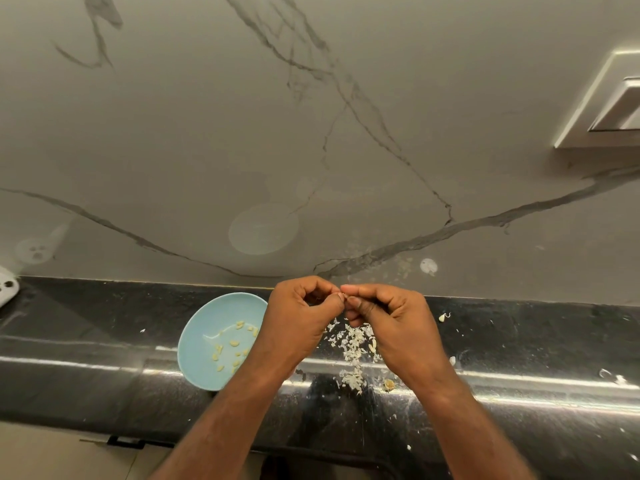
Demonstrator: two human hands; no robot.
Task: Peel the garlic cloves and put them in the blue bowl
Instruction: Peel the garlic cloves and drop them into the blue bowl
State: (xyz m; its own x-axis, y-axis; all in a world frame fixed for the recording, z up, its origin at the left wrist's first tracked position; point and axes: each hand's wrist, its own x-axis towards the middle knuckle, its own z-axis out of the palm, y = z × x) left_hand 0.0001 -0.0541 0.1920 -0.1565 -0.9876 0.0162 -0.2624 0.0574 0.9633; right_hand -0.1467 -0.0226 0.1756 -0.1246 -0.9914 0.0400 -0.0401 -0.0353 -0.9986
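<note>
A light blue bowl (204, 334) sits on the black counter, left of my hands, with several peeled garlic cloves (234, 343) inside. My left hand (298, 320) and my right hand (388, 323) meet above the counter, fingertips pinched together on a small garlic clove (342, 295) that is almost wholly hidden by the fingers. Below the hands lies a pile of white garlic skins (353, 348). One loose clove (443, 317) lies to the right of my right hand, and another clove (372, 345) shows by my right palm.
The black counter (104, 341) has a rounded shiny front edge and ends close to a grey marble wall (311, 133). A white switch plate (609, 102) is at the upper right. A white object (7, 289) pokes in at the far left. Skin flecks dot the counter.
</note>
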